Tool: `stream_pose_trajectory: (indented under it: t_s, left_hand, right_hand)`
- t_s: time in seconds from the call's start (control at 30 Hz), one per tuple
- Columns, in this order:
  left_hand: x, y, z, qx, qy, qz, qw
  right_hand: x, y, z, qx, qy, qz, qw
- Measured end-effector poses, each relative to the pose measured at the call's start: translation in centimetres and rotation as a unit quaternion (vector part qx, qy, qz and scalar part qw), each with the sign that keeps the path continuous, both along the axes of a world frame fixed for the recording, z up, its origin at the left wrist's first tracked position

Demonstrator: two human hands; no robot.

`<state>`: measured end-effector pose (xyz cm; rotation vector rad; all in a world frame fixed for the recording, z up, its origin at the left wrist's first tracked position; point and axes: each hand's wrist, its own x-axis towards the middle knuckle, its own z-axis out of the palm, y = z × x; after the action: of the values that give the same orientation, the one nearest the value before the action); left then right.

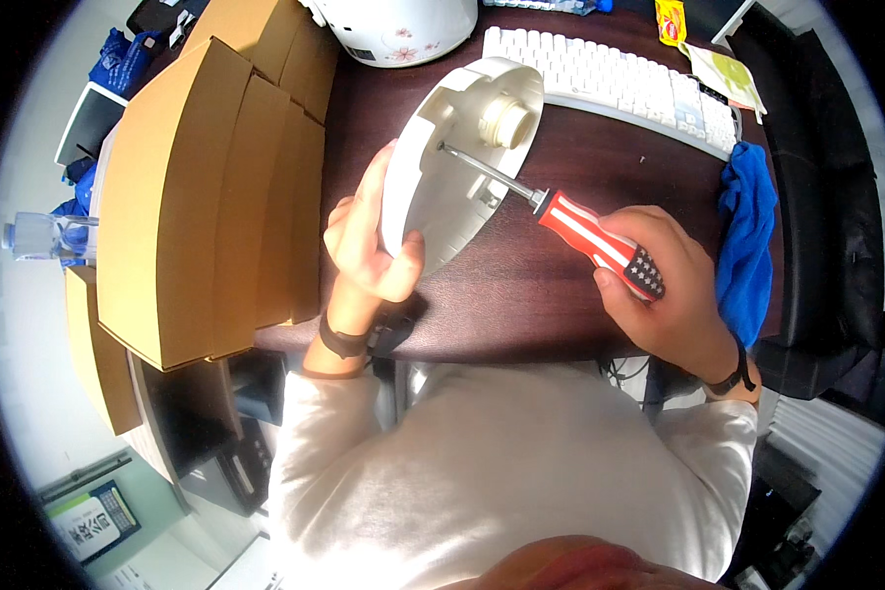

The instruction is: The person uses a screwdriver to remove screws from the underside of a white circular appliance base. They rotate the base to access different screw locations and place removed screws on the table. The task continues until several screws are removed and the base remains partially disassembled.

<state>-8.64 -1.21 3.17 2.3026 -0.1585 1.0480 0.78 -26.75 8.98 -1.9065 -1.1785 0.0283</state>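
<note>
My left hand (pixel 372 236) grips a white plastic cover (pixel 452 221) by its left edge, thumb over the rim. The cover is tilted above the desk with its hollow inner side facing right. A round white collar (pixel 506 122) stands up inside it. In my right hand (pixel 664 280) is a screwdriver (pixel 590 231) with a red, white and black handle patterned with stripes and stars. Its metal shaft points up and left, and the tip meets the inside of the cover near its upper left edge. Whether a screw sits under the tip, I cannot tell.
Cardboard boxes (pixel 182 211) stand along the left. A white rounded appliance with a flower print (pixel 398 29) is at the back, beside a white keyboard (pixel 610 84). A blue cloth (pixel 747 241) hangs over the right edge of the dark desk (pixel 521 315). A tiny light object (pixel 642 158) lies below the keyboard.
</note>
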Motion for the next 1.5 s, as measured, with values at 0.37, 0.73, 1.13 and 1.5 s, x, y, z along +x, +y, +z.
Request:
stream_pose_trajectory:
  t_s: [0.37,0.73,1.13,1.5]
  left_hand:
    - [0.0,-0.3,-0.1,0.022,0.004,0.003,1.000]
    - [0.0,-0.6,-0.1,0.046,-0.001,-0.010,0.999]
    - [0.4,-0.3,0.5,0.136,-0.038,-0.029,0.990]
    - [0.3,-0.6,0.2,0.132,-0.032,-0.008,0.991]
  right_hand:
    - [2.0,-1.0,-1.6,0.087,0.539,-0.008,0.838]
    - [1.2,-1.0,-2.1,0.010,0.627,0.000,0.779]
    - [1.1,-1.1,-3.9,-0.063,-0.056,-0.074,0.994]
    - [1.0,-1.7,-4.8,0.125,0.701,-0.029,0.701]
